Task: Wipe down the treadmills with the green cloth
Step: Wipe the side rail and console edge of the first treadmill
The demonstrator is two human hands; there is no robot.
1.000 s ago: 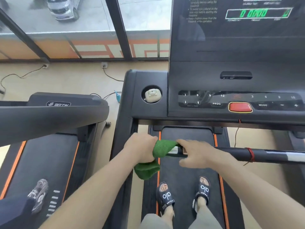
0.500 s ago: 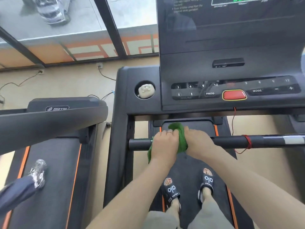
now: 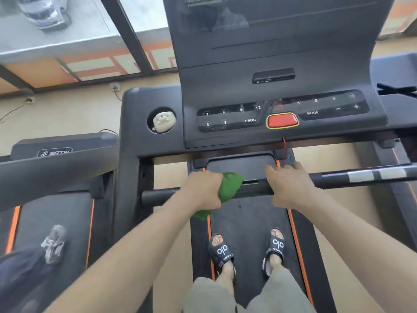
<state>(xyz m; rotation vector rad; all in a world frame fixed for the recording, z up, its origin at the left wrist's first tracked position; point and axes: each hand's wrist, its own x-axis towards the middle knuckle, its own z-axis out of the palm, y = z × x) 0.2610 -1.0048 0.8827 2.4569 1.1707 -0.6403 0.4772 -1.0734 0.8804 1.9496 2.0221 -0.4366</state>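
head view | left hand (image 3: 203, 190) fingers curled tight around green cloth (image 3: 229, 187), pressing it on handlebar (image 3: 255, 187) | right hand (image 3: 291, 185) grips bare bar beside cloth, apart

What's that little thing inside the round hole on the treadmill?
A small cream-coloured case with a little animal face sits in the round cup holder left of the buttons. It fills most of the hole, so whatever lies beneath it is hidden.

Cloth (image 3: 229, 187) on handlebar (image 3: 255, 188) (console (image 3: 282, 114) behind it).
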